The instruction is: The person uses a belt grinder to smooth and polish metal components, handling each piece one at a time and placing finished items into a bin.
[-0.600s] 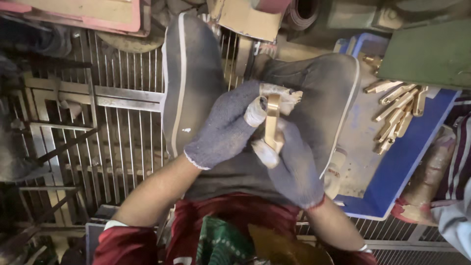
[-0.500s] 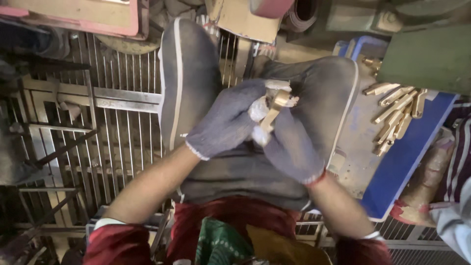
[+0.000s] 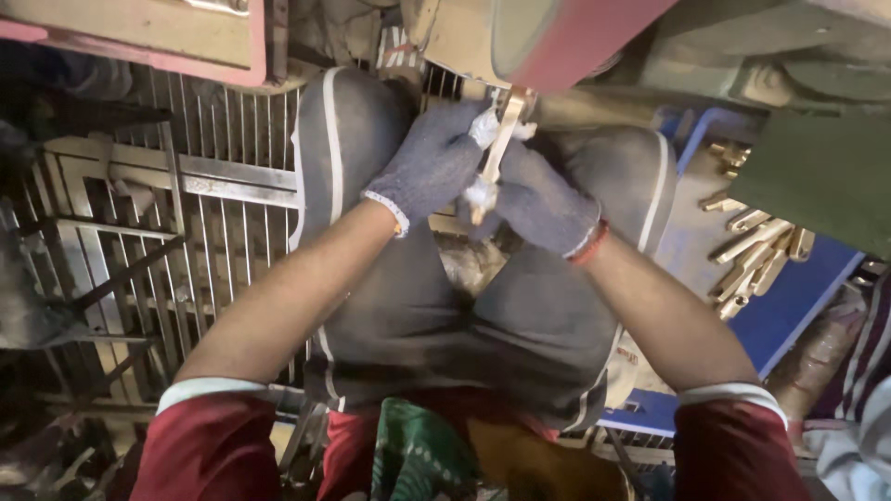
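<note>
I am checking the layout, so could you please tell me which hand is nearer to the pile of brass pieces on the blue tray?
The right hand is nearer: the brass pieces lie to its right. The left hand is farther, beyond the brass rod both hands hold.

A metal grate floor (image 3: 186, 232) fills the left side. At the right, a blue tray (image 3: 789, 315) carries a heap of brass pieces (image 3: 756, 250) near its upper edge. A pink-edged wooden board (image 3: 139, 32) lies top left.
</note>
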